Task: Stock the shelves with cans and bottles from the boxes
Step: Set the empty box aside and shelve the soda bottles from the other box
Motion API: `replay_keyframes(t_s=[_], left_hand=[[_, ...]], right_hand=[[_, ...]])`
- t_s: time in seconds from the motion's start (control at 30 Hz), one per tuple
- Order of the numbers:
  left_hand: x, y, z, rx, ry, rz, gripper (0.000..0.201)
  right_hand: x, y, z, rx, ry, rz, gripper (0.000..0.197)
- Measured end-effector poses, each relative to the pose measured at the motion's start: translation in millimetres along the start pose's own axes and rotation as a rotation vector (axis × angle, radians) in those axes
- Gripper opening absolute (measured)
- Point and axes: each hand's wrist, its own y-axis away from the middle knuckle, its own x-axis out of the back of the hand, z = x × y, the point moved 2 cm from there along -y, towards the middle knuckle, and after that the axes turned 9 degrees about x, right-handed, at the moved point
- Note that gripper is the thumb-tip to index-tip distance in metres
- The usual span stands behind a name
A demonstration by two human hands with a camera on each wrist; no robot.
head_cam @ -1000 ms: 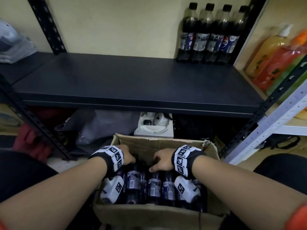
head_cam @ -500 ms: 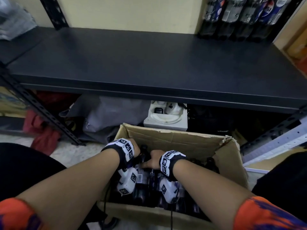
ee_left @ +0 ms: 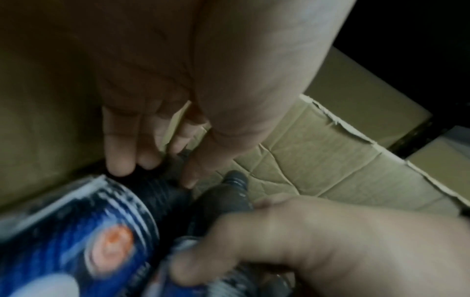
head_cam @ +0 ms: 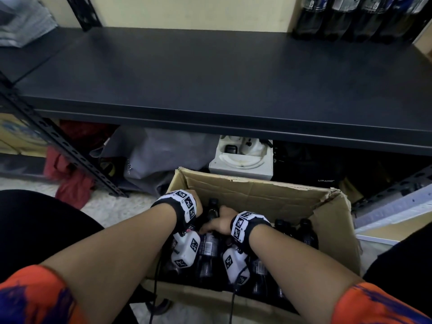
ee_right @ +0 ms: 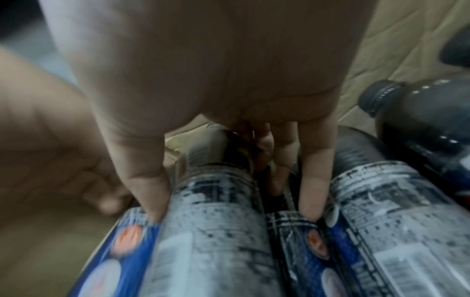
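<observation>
Both hands' fingers (ee_right: 314,193) grip crowded bottles (head_cam: 208,249) inside cardboard box (head_cam: 257,190)

Dark blue-labelled cola bottles (head_cam: 208,249) stand upright in the cardboard box (head_cam: 257,190).

A pale cream wall (head_cam: 198,12) rises behind a dark metal shelving unit whose broad black shelf board (head_cam: 222,85) spans the view, well above and beyond the hands. A perforated black upright (head_cam: 60,146) slants down at the left to a light speckled floor (head_cam: 121,206). Under the board, beyond the hands, lie a red cloth (head_cam: 70,178), a grey bag (head_cam: 159,157), a white plastic appliance (head_cam: 243,160) and a black case (head_cam: 308,167). To the right runs a pale grey perforated rail (head_cam: 397,206). The light is dim and even.
</observation>
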Motion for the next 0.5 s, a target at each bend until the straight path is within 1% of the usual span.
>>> replay_keyframes(t_s=[0.03,0.07,0.1,0.2,0.27,0.33,0.4,0.5], left_hand=[[-1,-3,-1,-0.019,0.012,-0.003,0.029],[1,-3,-4,-0.008,0.057,0.004,0.03],[2,-4,-5,0.025,0.07,0.01,0.033],[0,-9,3,-0.029,0.105,0.032,0.046],[-1,-8,7,-0.009,0.158,0.005,0.051],[-2,-6,11,-0.016,0.167,-0.005,0.055],[-2,-5,14,-0.012,0.18,-0.005,0.058],[-1,1,18,-0.022,0.167,-0.03,0.056]], right_hand=[[1,1,1,-0.017,-0.024,0.009,0.07],[1,0,2,-0.036,-0.035,0.015,0.083],[1,-1,4,-0.051,-0.041,0.022,0.089],[7,0,7,-0.082,-0.113,0.064,0.095],[11,2,6,-0.084,-0.126,0.094,0.094],[13,3,5,-0.079,-0.135,0.126,0.099],[15,4,6,-0.07,-0.163,0.137,0.104],[15,5,10,-0.055,-0.184,0.147,0.109]])
